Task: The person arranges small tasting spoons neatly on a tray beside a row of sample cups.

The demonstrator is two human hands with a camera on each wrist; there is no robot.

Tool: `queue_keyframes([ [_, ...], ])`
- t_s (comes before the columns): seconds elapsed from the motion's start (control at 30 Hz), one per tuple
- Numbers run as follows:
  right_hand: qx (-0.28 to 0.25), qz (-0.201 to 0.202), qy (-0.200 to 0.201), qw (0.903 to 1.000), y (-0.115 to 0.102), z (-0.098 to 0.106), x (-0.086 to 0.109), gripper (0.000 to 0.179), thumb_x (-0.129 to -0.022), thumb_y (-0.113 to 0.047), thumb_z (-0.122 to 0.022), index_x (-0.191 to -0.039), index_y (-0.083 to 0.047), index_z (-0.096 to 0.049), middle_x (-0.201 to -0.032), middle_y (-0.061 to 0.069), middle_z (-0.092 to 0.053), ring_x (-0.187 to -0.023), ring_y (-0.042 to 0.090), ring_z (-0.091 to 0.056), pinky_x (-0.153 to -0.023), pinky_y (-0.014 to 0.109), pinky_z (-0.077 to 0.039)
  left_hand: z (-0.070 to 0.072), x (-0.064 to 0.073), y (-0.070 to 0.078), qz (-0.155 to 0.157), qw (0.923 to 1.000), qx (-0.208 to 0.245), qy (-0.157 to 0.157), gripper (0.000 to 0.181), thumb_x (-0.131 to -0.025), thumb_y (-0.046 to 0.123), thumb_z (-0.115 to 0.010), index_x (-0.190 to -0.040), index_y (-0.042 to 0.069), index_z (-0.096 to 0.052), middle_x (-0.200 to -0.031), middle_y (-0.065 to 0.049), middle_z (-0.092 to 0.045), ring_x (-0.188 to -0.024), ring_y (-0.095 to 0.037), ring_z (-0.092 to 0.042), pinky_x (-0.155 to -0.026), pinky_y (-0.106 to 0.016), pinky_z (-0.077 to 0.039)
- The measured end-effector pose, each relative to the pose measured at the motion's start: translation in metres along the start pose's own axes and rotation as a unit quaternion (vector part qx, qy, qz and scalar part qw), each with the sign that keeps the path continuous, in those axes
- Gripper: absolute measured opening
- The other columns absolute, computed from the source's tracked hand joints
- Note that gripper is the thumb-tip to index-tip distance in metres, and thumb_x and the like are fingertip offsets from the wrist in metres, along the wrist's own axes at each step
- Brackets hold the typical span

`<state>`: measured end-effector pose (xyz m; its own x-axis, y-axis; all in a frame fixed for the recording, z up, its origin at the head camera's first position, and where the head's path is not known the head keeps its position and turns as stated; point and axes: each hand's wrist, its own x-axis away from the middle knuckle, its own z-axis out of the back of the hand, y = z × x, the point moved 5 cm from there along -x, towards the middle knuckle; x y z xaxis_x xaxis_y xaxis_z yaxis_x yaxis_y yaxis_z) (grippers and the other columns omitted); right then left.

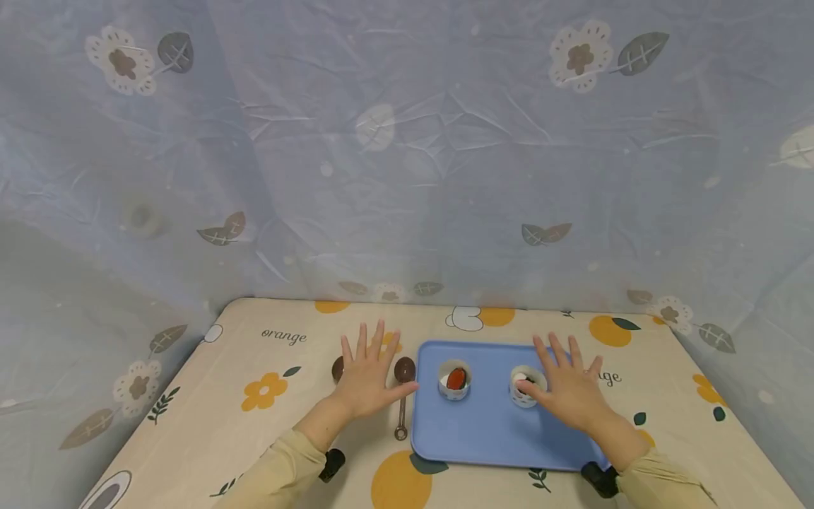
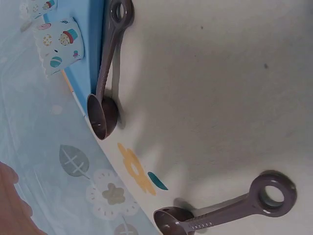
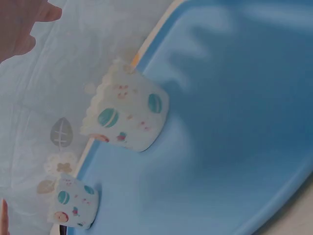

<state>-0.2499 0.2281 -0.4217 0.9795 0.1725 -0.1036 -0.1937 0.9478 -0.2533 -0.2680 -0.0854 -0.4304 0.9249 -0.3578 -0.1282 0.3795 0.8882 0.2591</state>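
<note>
Left hand [image 1: 365, 385]: held flat above the cloth, fingers spread and straight, nothing grasped. Right hand [image 1: 571, 389]: likewise spread, released, held over the right part of the tray; its thumb is seen across the right cup from above, but the fingers are shown clear of it by the right wrist view.

Under and around the left hand: two brown spoons. The left spoon [image 2: 222, 213] is partly covered in the head view; the right spoon [image 2: 107, 61] is laid just beside the tray's left edge. On both, the bowl is at the far end, the ring at the near end.

On the blue tray [image 1: 470, 435]: left cup [image 1: 454, 394], upright, with a red piece [image 1: 456, 378] inside; right cup [image 1: 523, 400], upright, its contents partly hidden and not identified.

Handling, as judged: a spoon is best pinched mid-handle and lifted level. Either cup is best steadied low on its wall, since thin paper is suggested and the scalloped rim could be crushed. The right thumb is best raised before any sideways move.

Outermost: printed tablecloth [image 1: 210, 403], pale blue curtain [image 1: 407, 233] behind.
</note>
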Motion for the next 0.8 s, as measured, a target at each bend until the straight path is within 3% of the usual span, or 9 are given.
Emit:
queue_keyframes([
  [0.3, 0.002, -0.012, 0.002, 0.9999, 0.019, -0.002, 0.006, 0.089, -0.084, -0.062, -0.051, -0.149, -0.012, -0.017, -0.152, 0.027, -0.015, -0.136, 0.056, -0.004, -0.093, 0.085, 0.002, -0.003, 0.003, -0.002, 0.013, 0.9998, 0.005, -0.016, 0.093, -0.083, 0.066, -0.048, -0.150, 0.015, -0.008, -0.156, -0.013, 0.010, -0.141, -0.043, 0.014, -0.108, -0.071, 0.009],
  [0.6, 0.002, -0.035, -0.013, 0.9993, 0.039, -0.007, 0.011, 0.090, -0.084, -0.062, -0.050, -0.149, -0.011, -0.015, -0.152, 0.028, -0.012, -0.137, 0.055, -0.001, -0.094, 0.084, 0.004, -0.001, 0.006, -0.003, -0.006, 0.9996, 0.016, 0.023, 0.093, -0.081, 0.068, -0.048, -0.148, 0.010, -0.019, -0.156, -0.020, -0.005, -0.141, -0.049, 0.000, -0.108, -0.073, 0.002],
  [0.8, 0.009, -0.048, -0.013, 0.9987, 0.048, -0.009, 0.015, 0.092, -0.083, -0.064, -0.050, -0.148, -0.008, -0.017, -0.151, 0.030, -0.014, -0.136, 0.056, -0.002, -0.095, 0.083, 0.007, -0.006, 0.006, -0.007, 0.002, 0.9999, 0.010, 0.008, 0.094, -0.082, 0.069, -0.046, -0.149, 0.012, -0.014, -0.156, -0.018, -0.001, -0.141, -0.047, 0.003, -0.108, -0.073, 0.003],
])
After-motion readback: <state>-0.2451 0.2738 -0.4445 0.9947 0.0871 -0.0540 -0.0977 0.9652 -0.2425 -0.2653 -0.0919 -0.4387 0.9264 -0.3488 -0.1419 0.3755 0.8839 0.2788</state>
